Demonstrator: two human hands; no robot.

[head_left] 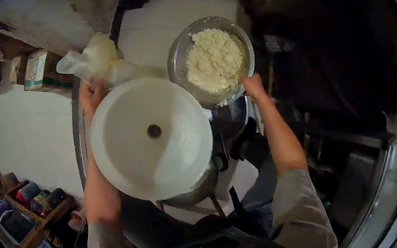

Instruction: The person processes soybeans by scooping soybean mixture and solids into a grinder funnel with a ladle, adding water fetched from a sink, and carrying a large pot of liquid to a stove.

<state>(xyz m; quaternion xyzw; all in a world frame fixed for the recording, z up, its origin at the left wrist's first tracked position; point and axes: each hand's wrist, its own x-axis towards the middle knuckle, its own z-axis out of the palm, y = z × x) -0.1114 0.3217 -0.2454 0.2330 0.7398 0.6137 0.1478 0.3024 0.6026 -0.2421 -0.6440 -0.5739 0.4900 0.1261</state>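
Note:
My right hand (254, 86) is closed on the rim of a round metal bowl (179, 62), which is tilted. Inside the bowl lies a heap of pale, crumbly, flour-like material (215, 61). At the left, my left hand (91, 95) is closed on the lower part of a translucent plastic bag (99, 58); the bag's contents are unclear. Between my forearms sits a wide white funnel-shaped hopper (146, 167) with a dark round hole at its centre. The hopper hides part of my left forearm.
A metal body shows under the hopper (193, 195). Cardboard boxes (44, 72) stand on the left. A wooden crate (43, 221) with several bottles or cans is at lower left. A metal-framed structure (382, 167) stands on the right. Pale tiles (24, 123) cover the floor.

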